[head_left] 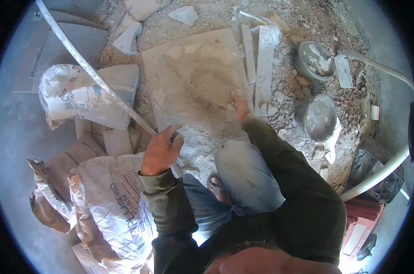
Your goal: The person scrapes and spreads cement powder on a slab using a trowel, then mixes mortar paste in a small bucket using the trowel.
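Taking the board (163, 64) as my landmark, I have the grey powder (207, 84) spread over its middle and near side, the flat sheet presumably there to keep it off the rubble. My right hand (240, 106) is low at the board's right edge, fingers curled narrow; I can't tell whether they grip something thin or just press at the powder's rim. My left hand (161, 151) hangs near the board's near left corner, thumb and fingers loosely parted with nothing visible between them, perhaps held out for balance while the right one reaches. The pale strips (264, 68) lie lengthwise just beside the board's right side, and two buckets (315, 61) (320, 119) sit beyond them, likely within reach yet out of my way. Left of the board is a printed bag (88, 98), with a large paper sack (118, 196) nearer me, both seemingly kept aside so the board stays accessible
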`<action>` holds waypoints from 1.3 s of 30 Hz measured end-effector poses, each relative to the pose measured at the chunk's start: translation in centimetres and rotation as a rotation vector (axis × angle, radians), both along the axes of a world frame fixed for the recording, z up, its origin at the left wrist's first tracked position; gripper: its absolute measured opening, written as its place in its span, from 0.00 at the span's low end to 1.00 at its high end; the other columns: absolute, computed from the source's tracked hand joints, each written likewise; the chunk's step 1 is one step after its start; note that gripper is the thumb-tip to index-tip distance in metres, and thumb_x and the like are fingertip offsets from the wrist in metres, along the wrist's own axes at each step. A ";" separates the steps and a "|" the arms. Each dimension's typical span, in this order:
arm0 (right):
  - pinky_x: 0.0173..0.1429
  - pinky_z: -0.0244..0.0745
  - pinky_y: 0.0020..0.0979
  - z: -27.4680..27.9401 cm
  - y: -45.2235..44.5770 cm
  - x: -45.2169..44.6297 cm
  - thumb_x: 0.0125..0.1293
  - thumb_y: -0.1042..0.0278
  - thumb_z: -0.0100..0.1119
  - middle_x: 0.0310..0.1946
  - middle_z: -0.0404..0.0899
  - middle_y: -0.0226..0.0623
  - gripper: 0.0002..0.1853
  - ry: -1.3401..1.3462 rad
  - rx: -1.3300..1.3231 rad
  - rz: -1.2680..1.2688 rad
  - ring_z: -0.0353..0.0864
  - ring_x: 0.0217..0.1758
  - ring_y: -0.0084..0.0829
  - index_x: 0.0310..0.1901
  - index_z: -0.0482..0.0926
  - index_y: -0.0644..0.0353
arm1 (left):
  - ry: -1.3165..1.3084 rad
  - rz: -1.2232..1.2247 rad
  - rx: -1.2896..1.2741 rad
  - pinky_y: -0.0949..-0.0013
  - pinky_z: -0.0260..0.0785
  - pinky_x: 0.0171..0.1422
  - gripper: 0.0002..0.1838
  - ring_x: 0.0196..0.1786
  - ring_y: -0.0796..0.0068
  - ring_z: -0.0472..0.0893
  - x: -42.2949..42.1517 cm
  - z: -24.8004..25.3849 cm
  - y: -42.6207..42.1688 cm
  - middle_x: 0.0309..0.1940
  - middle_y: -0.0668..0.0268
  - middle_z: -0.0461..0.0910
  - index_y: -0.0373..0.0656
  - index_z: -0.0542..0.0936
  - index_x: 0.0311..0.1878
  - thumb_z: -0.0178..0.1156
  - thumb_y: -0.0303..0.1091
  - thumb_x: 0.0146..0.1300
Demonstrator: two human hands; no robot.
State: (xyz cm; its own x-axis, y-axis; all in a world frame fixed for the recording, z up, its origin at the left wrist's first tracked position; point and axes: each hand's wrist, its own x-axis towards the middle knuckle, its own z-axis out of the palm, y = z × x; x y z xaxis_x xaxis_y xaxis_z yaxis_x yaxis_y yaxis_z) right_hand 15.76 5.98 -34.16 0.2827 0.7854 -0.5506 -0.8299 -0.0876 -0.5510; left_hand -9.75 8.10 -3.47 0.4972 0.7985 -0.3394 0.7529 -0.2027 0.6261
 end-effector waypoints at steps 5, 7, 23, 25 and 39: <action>0.54 0.74 0.31 6.9 -3.5 3.4 0.69 0.62 0.53 0.48 0.78 0.32 0.15 -0.082 0.071 -0.031 0.78 0.50 0.27 0.54 0.74 0.57 | -0.006 -0.058 0.119 0.63 0.69 0.50 0.19 0.43 0.61 0.79 0.2 -3.2 1.2 0.39 0.52 0.81 0.41 0.78 0.54 0.58 0.36 0.60; 0.54 0.74 0.31 7.3 -5.7 5.7 0.69 0.61 0.54 0.48 0.78 0.31 0.15 -0.082 0.105 -0.081 0.77 0.50 0.26 0.53 0.75 0.57 | -0.017 -0.098 0.136 0.64 0.68 0.51 0.19 0.44 0.61 0.79 0.3 -4.3 2.1 0.39 0.53 0.81 0.42 0.78 0.54 0.58 0.35 0.59; 0.46 0.79 0.38 13.8 -36.4 24.9 0.65 0.64 0.58 0.39 0.79 0.32 0.12 -0.603 -0.405 -0.676 0.78 0.43 0.30 0.47 0.77 0.58 | 0.003 -0.154 0.046 0.60 0.68 0.56 0.22 0.50 0.51 0.79 2.2 -6.3 5.5 0.45 0.45 0.79 0.37 0.77 0.55 0.55 0.35 0.58; 0.43 0.80 0.38 12.6 -37.1 25.2 0.65 0.64 0.58 0.38 0.79 0.33 0.11 -0.601 -0.463 -0.801 0.79 0.41 0.31 0.46 0.77 0.58 | 0.023 -0.137 0.026 0.59 0.68 0.57 0.22 0.51 0.51 0.79 2.7 -5.6 5.3 0.46 0.45 0.79 0.36 0.77 0.55 0.55 0.35 0.59; 0.43 0.73 0.33 13.7 -34.2 25.2 0.68 0.60 0.56 0.39 0.82 0.39 0.16 -1.355 -0.750 -0.619 0.78 0.40 0.29 0.47 0.78 0.66 | 0.045 -0.175 -0.013 0.61 0.68 0.57 0.20 0.51 0.53 0.79 2.5 -5.3 5.7 0.44 0.46 0.80 0.36 0.77 0.54 0.55 0.36 0.60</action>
State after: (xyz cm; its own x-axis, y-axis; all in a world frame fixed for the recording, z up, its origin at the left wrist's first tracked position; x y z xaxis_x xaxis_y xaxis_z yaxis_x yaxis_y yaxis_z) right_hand 40.95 -28.18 -20.46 0.9846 0.0727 0.1592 0.1739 -0.5100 -0.8424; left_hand -7.24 13.78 -8.73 0.6122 0.6966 -0.3741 0.7340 -0.3248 0.5964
